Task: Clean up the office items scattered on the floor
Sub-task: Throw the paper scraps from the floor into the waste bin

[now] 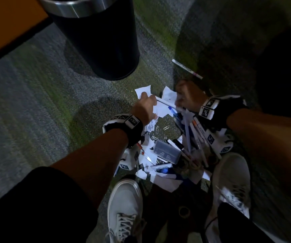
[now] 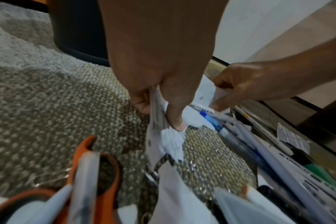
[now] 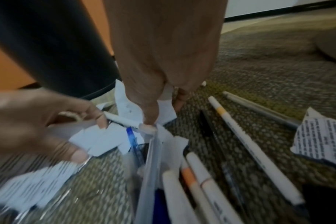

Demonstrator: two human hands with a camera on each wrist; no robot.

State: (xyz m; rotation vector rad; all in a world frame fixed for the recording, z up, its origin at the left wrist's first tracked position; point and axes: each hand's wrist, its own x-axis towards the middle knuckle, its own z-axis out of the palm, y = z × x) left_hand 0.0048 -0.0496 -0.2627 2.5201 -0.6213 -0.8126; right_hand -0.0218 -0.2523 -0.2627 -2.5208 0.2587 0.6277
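My left hand (image 2: 159, 84) pinches torn paper scraps (image 2: 171, 136); my right hand (image 3: 163, 75) pinches another scrap (image 3: 128, 106). Risk: a loose pinch drops pieces short of the waste bin (image 1: 95, 41).

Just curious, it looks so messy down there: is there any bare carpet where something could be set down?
Yes. Bare carpet stretches left of the left hand, below the black bin. A smaller bare strip lies between the bin and the lone marker. It is crowded between the two shoes and under both hands: paper scraps, pens, paper clips, a clear box.

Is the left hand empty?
No, the left hand pinches torn paper scraps between thumb and fingers above the carpet.
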